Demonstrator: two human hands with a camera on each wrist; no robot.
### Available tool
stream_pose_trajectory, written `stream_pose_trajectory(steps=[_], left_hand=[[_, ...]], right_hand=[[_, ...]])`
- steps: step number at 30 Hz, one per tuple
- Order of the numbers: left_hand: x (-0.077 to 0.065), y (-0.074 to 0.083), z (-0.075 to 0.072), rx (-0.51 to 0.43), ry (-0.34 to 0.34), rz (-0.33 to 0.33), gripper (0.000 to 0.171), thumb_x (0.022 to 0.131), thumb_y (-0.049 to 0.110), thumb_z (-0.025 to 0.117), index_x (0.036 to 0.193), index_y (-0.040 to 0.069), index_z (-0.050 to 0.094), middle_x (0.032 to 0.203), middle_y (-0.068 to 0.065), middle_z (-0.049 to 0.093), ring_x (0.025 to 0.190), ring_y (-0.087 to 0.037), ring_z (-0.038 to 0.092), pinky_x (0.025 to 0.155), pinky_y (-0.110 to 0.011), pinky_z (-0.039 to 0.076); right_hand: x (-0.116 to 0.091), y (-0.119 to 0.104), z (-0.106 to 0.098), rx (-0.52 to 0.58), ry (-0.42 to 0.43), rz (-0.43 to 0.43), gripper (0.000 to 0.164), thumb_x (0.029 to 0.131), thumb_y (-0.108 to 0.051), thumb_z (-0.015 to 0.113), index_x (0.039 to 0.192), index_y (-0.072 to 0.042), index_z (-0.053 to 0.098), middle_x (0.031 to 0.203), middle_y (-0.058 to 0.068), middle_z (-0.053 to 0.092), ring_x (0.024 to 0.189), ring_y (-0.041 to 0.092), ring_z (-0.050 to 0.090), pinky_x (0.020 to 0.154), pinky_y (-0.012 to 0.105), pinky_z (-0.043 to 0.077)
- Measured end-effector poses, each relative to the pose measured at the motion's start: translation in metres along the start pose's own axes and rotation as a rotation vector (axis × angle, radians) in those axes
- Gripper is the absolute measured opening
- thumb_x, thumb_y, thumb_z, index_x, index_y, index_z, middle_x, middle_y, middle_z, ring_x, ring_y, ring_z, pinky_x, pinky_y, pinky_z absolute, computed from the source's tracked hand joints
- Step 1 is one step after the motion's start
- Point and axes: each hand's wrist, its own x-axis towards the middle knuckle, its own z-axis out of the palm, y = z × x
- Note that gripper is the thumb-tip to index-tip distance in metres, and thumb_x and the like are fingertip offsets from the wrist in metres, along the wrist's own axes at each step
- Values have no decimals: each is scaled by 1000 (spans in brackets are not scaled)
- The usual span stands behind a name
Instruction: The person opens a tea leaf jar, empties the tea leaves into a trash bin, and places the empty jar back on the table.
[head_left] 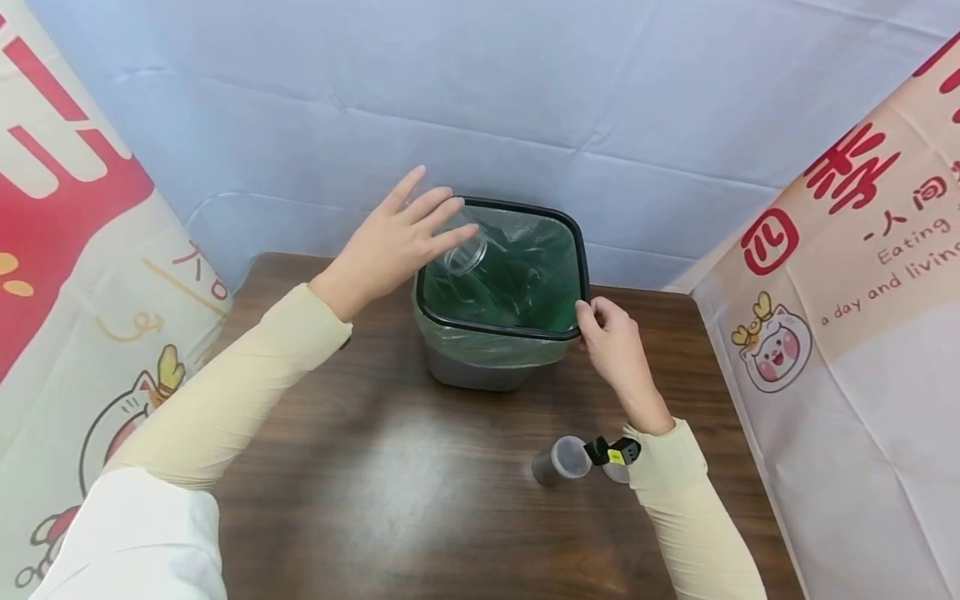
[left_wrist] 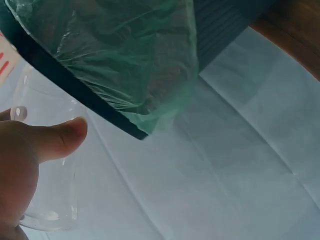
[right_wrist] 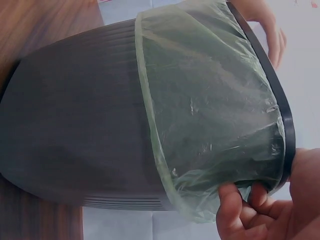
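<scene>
A grey trash can (head_left: 476, 377) stands on the table, lined with a translucent green bag (right_wrist: 210, 100) folded over its black rim (head_left: 582, 258). At the can's far left corner, my left hand (head_left: 397, 242) holds a clear plastic cup (left_wrist: 55, 192), thumb on one side and fingers on the other. The cup's round end shows over the can's opening in the head view. My right hand (head_left: 611, 337) grips the near right corner of the rim, thumb on top and fingers curled beneath against the bag. The can's bottom is hard to make out.
A small grey cup with a pale top (head_left: 551, 465) stands on the brown wooden table (head_left: 337, 500), left of the right wrist. Another pale round thing (head_left: 617, 472) is partly hidden by the wrist camera. Printed cloth walls (head_left: 862, 375) flank the table; a pale blue cloth hangs behind.
</scene>
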Motion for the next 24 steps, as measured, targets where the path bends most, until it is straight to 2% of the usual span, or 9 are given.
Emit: stream_pose_trajectory(steps=[9,13,18,24], left_hand=[[-5,-4,-3,-24,53,-33,65,80,-8,54,138,19,51,136,-15,50,128,-31,38,115,-49,4],[-7,-5,-1,-49,33,-50,65,80,-9,52,139,19,51,136,-15,51,129,-32,38,114,-51,4],[-9,-6,0,-95,-29,-113,67,77,-6,61,137,20,52,132,-14,52,126,-32,38,114,-51,3],[-9,-7,2,-116,-12,-111,67,77,-6,63,137,20,52,132,-15,53,127,-32,38,114,-51,4]], right_hand=[[0,-1,1,3,3,5,50,97,-51,37,80,-6,50,69,13,56,65,26,54,55,38,41],[0,-1,1,5,5,6,50,97,-52,37,80,-7,50,69,13,56,65,26,53,54,37,40],[-1,0,2,14,-6,5,50,97,-52,37,80,-7,49,71,17,57,64,26,53,52,38,39],[0,0,2,12,1,0,50,97,-52,37,79,-7,50,70,17,56,64,26,53,52,38,39]])
